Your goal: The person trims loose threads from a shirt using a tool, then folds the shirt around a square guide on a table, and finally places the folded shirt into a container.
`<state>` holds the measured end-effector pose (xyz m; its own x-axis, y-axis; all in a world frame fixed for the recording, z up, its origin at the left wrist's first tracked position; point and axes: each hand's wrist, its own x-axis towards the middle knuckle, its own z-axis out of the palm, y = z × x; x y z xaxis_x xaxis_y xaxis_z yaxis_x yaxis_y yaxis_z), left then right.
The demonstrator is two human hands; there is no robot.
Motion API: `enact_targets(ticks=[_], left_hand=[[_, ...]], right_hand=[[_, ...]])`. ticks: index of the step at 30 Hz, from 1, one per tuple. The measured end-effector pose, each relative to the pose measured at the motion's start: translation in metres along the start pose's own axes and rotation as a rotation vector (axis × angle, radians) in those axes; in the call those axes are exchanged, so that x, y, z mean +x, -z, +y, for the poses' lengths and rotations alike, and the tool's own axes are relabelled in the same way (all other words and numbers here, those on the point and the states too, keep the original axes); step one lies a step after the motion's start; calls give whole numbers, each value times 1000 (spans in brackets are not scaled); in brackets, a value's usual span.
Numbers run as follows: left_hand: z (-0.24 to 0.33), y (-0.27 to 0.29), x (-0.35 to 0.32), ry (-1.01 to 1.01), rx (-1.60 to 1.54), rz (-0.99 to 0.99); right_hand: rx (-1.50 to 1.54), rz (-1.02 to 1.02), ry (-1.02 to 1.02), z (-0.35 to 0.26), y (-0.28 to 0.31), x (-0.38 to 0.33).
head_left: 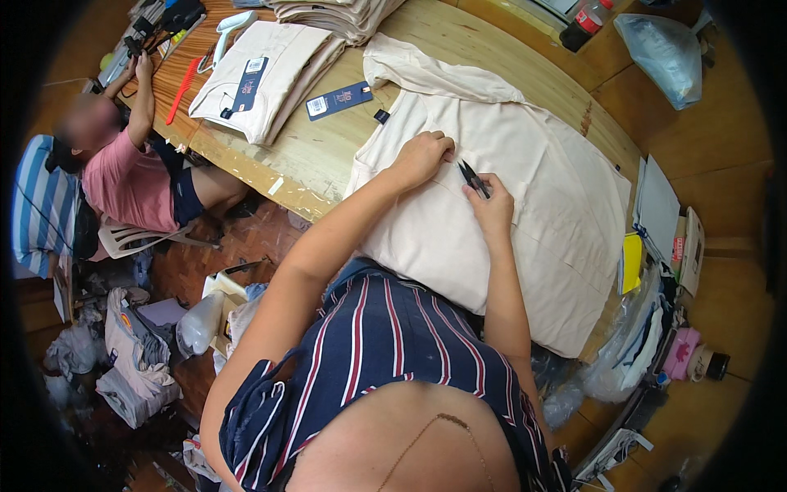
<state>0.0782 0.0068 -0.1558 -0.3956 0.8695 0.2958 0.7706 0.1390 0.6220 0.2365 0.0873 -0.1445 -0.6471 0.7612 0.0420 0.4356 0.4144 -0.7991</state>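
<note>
Necklace; bare tabletop past shirt edge; right fingers: snips; left fingers' hold unclear.

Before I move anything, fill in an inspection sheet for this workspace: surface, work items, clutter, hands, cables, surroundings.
Surface: wooden table, its near edge scuffed.
Work items: cream garment spread out; folded stack and loose dark tag beyond it, to the left.
Clutter: heaped cloth and a plastic bag, lower left.
Hands: left hand over the garment, fingers curled, grip unclear; right hand holds dark snips, tips toward the left hand.
Cables: cannot tell; dark items at far left may include cords.
Surroundings: seated person at left; bottle at upper right.
</note>
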Motion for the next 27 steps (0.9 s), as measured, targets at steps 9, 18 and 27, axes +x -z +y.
enact_targets(ticks=[9,18,27], left_hand=[[-1,1,0,-4,-99,34],[36,129,-95,199,-78,-387],[0,96,-105,104,73,86]], right_hand=[[-202,-2,98,-6,-4,5],[122,-17,-144,-9,8,6],[198,-16,-114,-7,4,8]])
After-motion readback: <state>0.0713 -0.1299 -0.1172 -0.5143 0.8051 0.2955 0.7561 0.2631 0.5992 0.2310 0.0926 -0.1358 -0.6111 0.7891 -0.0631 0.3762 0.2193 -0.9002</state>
